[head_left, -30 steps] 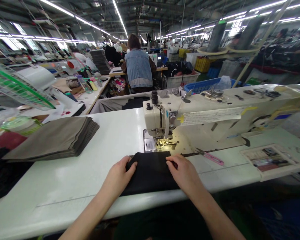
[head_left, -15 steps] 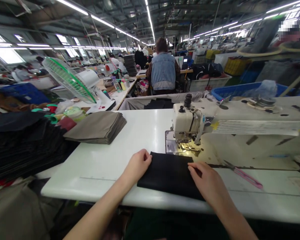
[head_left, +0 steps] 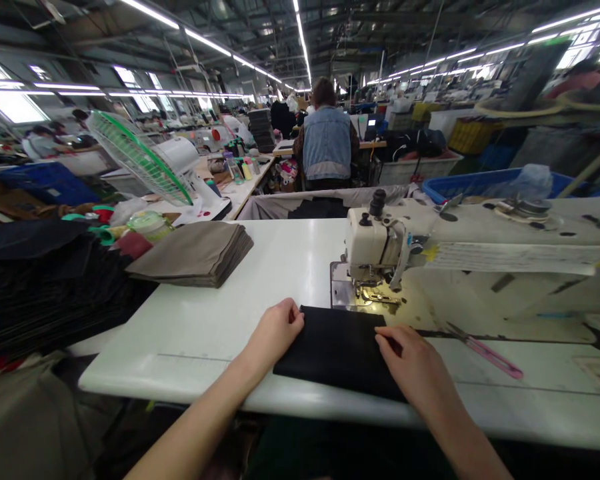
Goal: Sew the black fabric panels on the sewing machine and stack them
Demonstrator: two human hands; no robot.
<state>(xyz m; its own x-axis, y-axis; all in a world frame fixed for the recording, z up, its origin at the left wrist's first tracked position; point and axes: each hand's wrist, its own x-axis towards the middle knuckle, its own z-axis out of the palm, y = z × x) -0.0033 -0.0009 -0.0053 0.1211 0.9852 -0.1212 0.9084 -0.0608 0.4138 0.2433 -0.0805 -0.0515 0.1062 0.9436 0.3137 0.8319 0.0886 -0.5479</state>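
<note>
near the machine (head_left: 380, 250), black cloth (head_left: 337, 347) looks light, limp; left hand (head_left: 276, 331) and right hand (head_left: 414, 357) pinch its upper corners, the best hold.

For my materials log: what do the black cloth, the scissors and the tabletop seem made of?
Black cloth: probably woven fabric, matt, with soft folds. Scissors: greyish metal blades by their look; pink handles, plastic or coated metal, I can't tell. Tabletop: perhaps laminate, pale and glossy, showing bright reflections.

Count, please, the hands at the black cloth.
2: the left hand is at the upper left corner of the black cloth, the right hand is at its upper right corner. Both show plainly.
</note>
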